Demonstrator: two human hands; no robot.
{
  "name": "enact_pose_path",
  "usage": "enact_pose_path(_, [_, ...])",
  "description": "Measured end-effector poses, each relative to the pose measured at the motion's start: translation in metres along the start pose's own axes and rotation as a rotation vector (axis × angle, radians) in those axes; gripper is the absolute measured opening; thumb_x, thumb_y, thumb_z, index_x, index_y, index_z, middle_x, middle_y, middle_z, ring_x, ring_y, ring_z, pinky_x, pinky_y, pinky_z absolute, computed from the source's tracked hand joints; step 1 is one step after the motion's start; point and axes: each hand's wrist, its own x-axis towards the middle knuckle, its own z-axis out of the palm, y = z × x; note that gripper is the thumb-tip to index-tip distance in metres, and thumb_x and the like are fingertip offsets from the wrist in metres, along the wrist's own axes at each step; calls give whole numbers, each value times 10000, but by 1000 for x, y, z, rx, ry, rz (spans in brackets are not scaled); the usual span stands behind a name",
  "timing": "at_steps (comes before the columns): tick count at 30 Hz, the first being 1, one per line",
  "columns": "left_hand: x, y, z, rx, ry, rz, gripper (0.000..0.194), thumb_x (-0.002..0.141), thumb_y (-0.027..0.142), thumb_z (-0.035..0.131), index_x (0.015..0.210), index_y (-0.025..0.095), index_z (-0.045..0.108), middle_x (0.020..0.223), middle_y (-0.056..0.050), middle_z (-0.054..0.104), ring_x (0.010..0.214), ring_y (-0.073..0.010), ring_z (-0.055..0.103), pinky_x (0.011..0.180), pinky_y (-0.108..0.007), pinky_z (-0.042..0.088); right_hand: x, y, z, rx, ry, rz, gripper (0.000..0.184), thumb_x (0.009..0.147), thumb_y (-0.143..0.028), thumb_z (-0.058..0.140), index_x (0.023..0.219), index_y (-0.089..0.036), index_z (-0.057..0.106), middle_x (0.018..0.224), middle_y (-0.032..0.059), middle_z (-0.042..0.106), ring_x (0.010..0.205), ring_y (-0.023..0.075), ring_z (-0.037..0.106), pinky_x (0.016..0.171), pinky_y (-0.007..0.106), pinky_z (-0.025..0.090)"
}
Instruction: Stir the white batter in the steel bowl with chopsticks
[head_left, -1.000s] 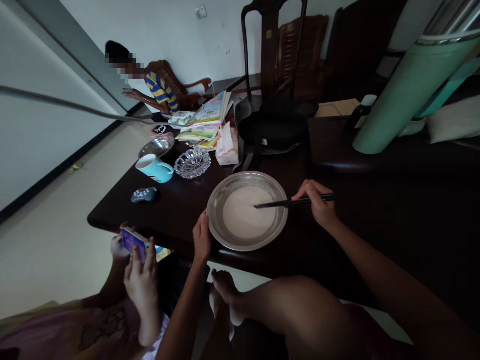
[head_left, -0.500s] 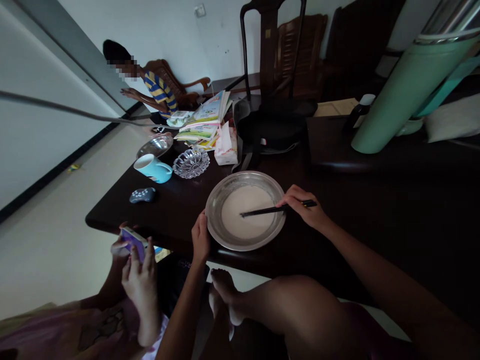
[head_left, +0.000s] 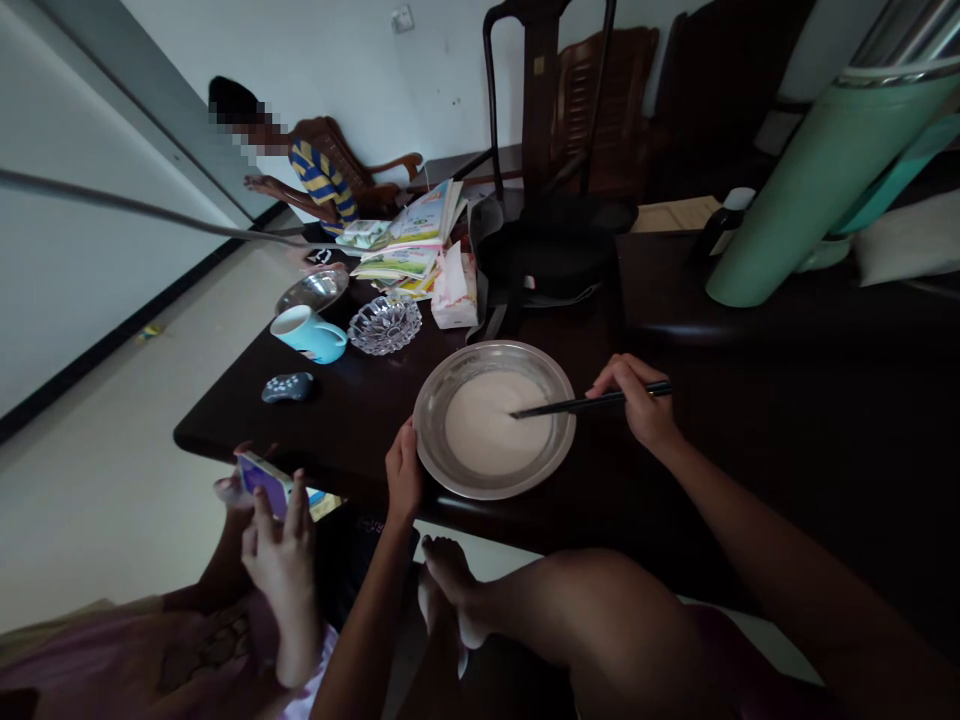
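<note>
A round metal bowl (head_left: 431, 445) stands near the front edge of the dark table (head_left: 352, 420), with a pale, creamy liquid (head_left: 487, 440) in it. My left hand (head_left: 403, 470) grips the bowl's left rim, its thumb and fingers closed on the edge. Dark chopsticks (head_left: 574, 404) are held in my right hand (head_left: 641, 400), to the right of the bowl. Their tips dip into the liquid a little right of its middle. How many sticks there are I cannot make out.
Left of the bowl are a glass dish (head_left: 385, 325), a blue mug (head_left: 309, 335) and a grey controller-like object (head_left: 287, 388). Behind lie a tissue pack (head_left: 454, 290) and books (head_left: 409, 245). A green flask (head_left: 810, 190) stands right. Beside me someone's hands hold a phone (head_left: 264, 484); another person sits far left.
My right hand has moved to the right, drawing the chopstick tips across the liquid from near its middle toward the right. My left hand stays on the bowl's rim.
</note>
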Motion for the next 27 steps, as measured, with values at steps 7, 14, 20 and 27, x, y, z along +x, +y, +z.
enact_pose_path(7, [0, -1, -1, 5, 12, -2, 658, 884, 679, 468, 1169, 134, 702, 1174, -116, 724, 1137, -265, 630, 1010, -360, 455, -1, 0, 1, -70, -172, -41, 389, 952, -496, 543, 725, -240, 730, 738, 31, 730, 741, 188, 657, 726, 345, 508])
enact_pose_path(14, [0, 0, 0, 15, 12, 1, 640, 878, 681, 477, 1154, 151, 709, 1151, -102, 731, 1127, -265, 630, 988, -354, 466, -1, -2, 2, -7, -230, -11, 382, 961, -495, 530, 761, -242, 736, 720, 23, 722, 707, 180, 652, 700, 340, 504])
enact_pose_path(20, [0, 0, -1, 10, 4, -5, 656, 876, 685, 479, 1165, 140, 702, 1157, -113, 728, 1127, -267, 629, 987, -354, 463, 1, -3, -1, 23, 0, 13, 411, 971, -499, 506, 719, -236, 697, 618, 6, 664, 608, 165, 618, 628, 327, 483])
enact_pose_path(27, [0, 0, 0, 9, 10, 1, 628, 891, 667, 469, 1160, 150, 705, 1156, -100, 728, 1131, -261, 626, 998, -351, 455, 1, -3, 0, -112, -163, -61, 425, 948, -535, 527, 706, -252, 732, 733, 30, 720, 732, 190, 631, 713, 358, 498])
